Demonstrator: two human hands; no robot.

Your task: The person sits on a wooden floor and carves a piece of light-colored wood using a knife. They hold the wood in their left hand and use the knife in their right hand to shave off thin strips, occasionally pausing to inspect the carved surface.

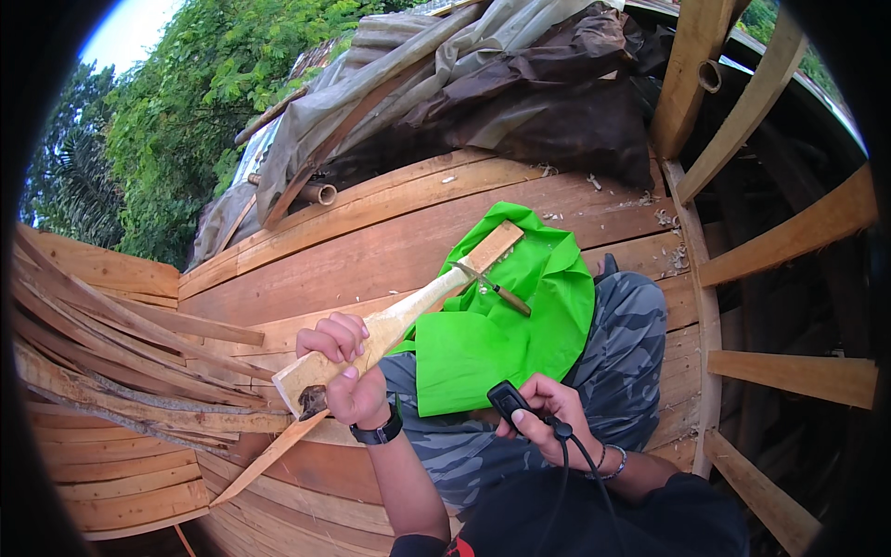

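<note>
My left hand (pixel 342 371) is wrapped round the lower end of a pale carved wooden piece (pixel 418 304), which slants up to the right. A dark hollow or knot shows at its near end. Its far, block-like end rests on a bright green cloth (pixel 464 357) spread over my lap. Lying on that cloth, a knife (pixel 509 295) with a wooden handle touches or crosses the carved piece. In my right hand (pixel 549 413) is a small black device (pixel 507 401) with a cable, the thumb pressed on it.
Planks form the curved floor (pixel 325 255), with wood shavings (pixel 673 223) at the right. Long wooden strips (pixel 121 325) lie at the left. A grey and brown tarpaulin (pixel 520 102) covers the far side. Upright timber ribs (pixel 789 371) line the right edge.
</note>
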